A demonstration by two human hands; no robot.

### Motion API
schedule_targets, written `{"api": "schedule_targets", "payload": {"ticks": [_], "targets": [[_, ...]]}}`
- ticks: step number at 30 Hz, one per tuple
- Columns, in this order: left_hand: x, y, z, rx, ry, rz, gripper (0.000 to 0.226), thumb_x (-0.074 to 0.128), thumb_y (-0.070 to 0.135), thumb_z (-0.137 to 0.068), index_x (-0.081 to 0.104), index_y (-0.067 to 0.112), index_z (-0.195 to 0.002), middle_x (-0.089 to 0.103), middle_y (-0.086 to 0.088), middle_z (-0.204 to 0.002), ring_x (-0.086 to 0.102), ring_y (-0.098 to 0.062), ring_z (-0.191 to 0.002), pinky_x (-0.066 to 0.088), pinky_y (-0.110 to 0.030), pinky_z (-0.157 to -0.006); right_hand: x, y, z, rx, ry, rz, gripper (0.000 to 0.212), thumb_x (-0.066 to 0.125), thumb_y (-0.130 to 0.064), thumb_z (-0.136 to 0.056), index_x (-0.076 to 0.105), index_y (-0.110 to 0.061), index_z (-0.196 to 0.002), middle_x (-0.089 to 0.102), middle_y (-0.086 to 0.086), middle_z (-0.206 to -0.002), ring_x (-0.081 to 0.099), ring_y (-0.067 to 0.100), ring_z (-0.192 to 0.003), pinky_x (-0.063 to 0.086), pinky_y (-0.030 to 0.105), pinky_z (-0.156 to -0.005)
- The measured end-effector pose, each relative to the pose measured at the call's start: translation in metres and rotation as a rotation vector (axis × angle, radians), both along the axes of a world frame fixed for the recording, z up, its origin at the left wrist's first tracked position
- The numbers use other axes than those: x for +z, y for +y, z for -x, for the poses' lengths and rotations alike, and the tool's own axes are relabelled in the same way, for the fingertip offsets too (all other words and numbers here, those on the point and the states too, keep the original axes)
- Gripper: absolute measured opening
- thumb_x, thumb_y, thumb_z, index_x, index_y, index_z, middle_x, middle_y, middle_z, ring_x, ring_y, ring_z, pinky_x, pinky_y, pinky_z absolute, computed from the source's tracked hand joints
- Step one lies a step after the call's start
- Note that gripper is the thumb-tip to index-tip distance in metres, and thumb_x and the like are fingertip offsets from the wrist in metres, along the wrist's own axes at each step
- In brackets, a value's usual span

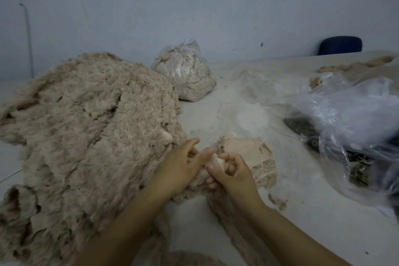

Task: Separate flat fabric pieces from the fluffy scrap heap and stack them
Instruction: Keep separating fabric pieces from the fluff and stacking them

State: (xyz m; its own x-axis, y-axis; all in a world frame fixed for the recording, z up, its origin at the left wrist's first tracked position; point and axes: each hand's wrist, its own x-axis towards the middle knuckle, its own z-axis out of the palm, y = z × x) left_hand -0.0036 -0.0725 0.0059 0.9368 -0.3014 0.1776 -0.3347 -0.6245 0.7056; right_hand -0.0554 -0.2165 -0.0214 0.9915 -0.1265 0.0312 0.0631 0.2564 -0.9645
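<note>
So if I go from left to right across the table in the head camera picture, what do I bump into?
Fluffy scrap heap → left hand → right hand → flat fabric pieces → big clear plastic bag.

Fluffy, matt beige fibre heap; flat, smooth woven cloth piece; glossy, crinkled clear plastic bags; matt, dusty pale table.
</note>
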Motion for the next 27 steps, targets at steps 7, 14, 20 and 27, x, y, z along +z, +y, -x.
{"api": "schedule_targets", "payload": {"ticks": [7, 14, 20, 27], "targets": [[-0.033, -0.002, 0.009, -0.22, 0.562, 0.602, 0.008, 0.056, 0.017, -0.092, 0.059, 0.009, -0.089, 0.057, 0.007, -0.05, 0.049, -0.001, -0.04, 0.038, -0.014, -0.04, -0.008, -0.013, -0.014, -0.257, -0.082, 0.263, 0.023, 0.055, -0.019, -0.095, 0.053, -0.017, -0.073, 0.046, -0.011, -0.051, 0.04, 0.008, -0.049, 0.031, 0.025, -0.054], [-0.035, 0.018, -0.004, -0.069, 0.376, 0.009, 0.044, 0.036, 0.04, -0.099, 0.06, 0.016, -0.072, 0.056, 0.004, -0.048, 0.052, -0.004, -0.044, 0.042, -0.026, -0.056, 0.008, -0.024, -0.023, -0.222, -0.042, 0.222, 0.03, 0.058, -0.02, -0.094, 0.055, -0.018, -0.064, 0.05, -0.005, -0.043, 0.049, 0.012, -0.039, 0.04, 0.018, -0.039], [-0.026, -0.012, 0.001, -0.138, 0.08, 0.259, 0.03, 0.069, 0.037, -0.083, 0.053, 0.033, -0.108, 0.057, 0.018, -0.096, 0.056, 0.006, -0.089, 0.045, -0.011, -0.077, 0.013, -0.014, -0.022, -0.06, 0.006, 0.338, 0.032, 0.058, -0.03, -0.094, 0.05, -0.017, -0.065, 0.049, -0.002, -0.048, 0.048, 0.015, -0.043, 0.038, 0.022, -0.041], [-0.028, -0.014, 0.006, -0.132, 0.221, 0.563, 0.019, 0.053, 0.013, -0.092, 0.052, 0.017, -0.073, 0.055, 0.012, -0.052, 0.049, 0.006, -0.048, 0.039, -0.01, -0.049, 0.01, -0.011, -0.026, -0.198, -0.084, 0.389, 0.03, 0.048, -0.028, -0.098, 0.045, -0.005, -0.079, 0.046, 0.007, -0.071, 0.043, 0.018, -0.066, 0.04, 0.035, -0.064]]}}
